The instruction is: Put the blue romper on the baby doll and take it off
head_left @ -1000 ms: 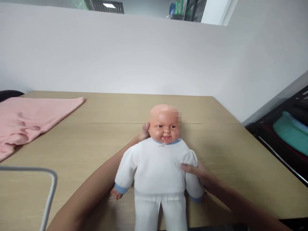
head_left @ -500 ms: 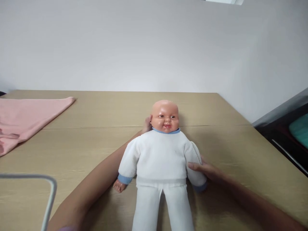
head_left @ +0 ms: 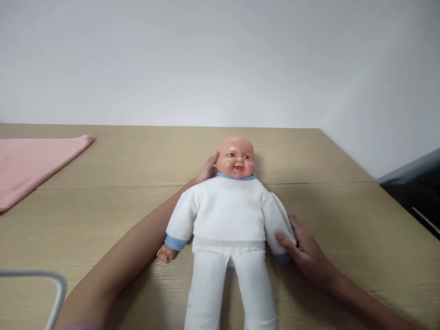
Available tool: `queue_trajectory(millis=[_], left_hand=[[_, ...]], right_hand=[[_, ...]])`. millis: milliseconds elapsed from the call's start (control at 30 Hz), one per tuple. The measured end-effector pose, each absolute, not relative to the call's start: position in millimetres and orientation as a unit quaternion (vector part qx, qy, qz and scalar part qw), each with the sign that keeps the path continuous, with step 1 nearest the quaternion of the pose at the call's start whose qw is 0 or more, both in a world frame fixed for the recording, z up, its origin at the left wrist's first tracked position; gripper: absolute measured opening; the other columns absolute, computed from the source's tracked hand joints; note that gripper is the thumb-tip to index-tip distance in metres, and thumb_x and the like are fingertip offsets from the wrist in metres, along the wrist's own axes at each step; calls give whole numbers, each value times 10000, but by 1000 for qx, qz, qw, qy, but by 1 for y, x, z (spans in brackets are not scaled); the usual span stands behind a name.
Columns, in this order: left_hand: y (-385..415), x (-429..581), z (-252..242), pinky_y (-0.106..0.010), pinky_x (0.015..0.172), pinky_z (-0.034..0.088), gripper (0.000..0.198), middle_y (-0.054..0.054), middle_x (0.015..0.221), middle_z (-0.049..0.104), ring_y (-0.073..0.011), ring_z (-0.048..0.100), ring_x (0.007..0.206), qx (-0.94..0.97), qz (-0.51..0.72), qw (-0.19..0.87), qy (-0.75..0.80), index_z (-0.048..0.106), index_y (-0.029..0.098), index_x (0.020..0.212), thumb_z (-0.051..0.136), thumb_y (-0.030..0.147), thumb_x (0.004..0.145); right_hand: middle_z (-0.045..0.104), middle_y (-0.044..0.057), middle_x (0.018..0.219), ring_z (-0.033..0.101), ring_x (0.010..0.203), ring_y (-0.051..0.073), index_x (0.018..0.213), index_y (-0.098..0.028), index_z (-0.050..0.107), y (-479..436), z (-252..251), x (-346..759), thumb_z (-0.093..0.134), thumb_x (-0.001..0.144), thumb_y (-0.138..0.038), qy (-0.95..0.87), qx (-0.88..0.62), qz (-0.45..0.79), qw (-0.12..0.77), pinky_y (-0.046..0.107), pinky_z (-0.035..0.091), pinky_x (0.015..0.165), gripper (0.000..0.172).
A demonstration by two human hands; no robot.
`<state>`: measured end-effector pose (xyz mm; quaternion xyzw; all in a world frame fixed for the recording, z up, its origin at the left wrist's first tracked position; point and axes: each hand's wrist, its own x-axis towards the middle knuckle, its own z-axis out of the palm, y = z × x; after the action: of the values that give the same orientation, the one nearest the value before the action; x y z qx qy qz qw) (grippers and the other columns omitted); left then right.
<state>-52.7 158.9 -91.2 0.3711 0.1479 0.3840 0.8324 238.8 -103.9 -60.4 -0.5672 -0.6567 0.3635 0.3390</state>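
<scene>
A baby doll (head_left: pixel 229 211) in a white fleece top with blue trim and white trousers lies face up, its head away from me. My left hand (head_left: pixel 207 168) is at the side of the doll's head, partly behind it, and most of its fingers are hidden. That forearm runs beside and partly under the doll's sleeve. My right hand (head_left: pixel 305 252) grips the sleeve on the doll's other arm, thumb on top and fingers on the outer side.
A pink cloth (head_left: pixel 37 160) lies on the wooden table (head_left: pixel 103 215) at the far left. A white bent tube (head_left: pixel 57 279) shows at the lower left. Beyond the table's right edge is a dark object (head_left: pixel 415 192). A pale wall (head_left: pixel 206 64) stands behind.
The view has shifted a little. The doll sits slightly higher in the picture, its head turned a bit. My right hand appears lower on the sleeve; my left hand stays by the head.
</scene>
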Motion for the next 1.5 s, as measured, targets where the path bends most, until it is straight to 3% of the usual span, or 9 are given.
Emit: queue_trajectory(millis=[133, 400, 633, 1100, 1500], left_hand=[[154, -50, -88, -538, 1378, 375, 666, -128, 1376, 827, -413, 642, 1501, 399, 385, 822, 130, 786, 165, 1364, 674, 710, 1000], [142, -56, -71, -558, 1370, 386, 696, -149, 1408, 809, -435, 642, 1495, 394, 365, 828, 161, 772, 153, 1390, 615, 718, 1016], [137, -61, -62, -562, 1369, 384, 737, -169, 1353, 829, -450, 647, 1485, 422, 334, 830, 145, 774, 142, 1367, 607, 761, 1004], [135, -61, -69, -562, 1373, 386, 713, -187, 1413, 799, -416, 659, 1481, 406, 334, 840, 133, 742, 120, 1445, 585, 700, 1062], [128, -62, -67, -522, 1304, 486, 615, -178, 1455, 780, -389, 727, 1396, 397, 361, 822, 190, 771, 145, 1409, 689, 632, 1041]], right_hand=[[702, 138, 1533, 703, 1348, 368, 1554, -282, 591, -104, -59, 239, 584, 1104, -599, -666, -584, 324, 332, 507, 568, 1156, 550], [738, 130, 1468, 732, 1277, 362, 1518, -277, 602, -103, -57, 240, 582, 1095, -626, -667, -592, 315, 325, 490, 591, 1114, 549], [702, 138, 1530, 703, 1346, 358, 1555, -274, 567, -101, -61, 242, 571, 1098, -640, -670, -590, 321, 318, 492, 568, 1146, 586], [754, 122, 1449, 750, 1238, 347, 1539, -254, 603, -100, -56, 243, 575, 1084, -641, -670, -596, 316, 310, 458, 598, 1081, 597], [748, 134, 1460, 733, 1268, 359, 1497, -247, 626, -100, -55, 242, 584, 1090, -624, -678, -585, 305, 324, 494, 580, 1135, 557]])
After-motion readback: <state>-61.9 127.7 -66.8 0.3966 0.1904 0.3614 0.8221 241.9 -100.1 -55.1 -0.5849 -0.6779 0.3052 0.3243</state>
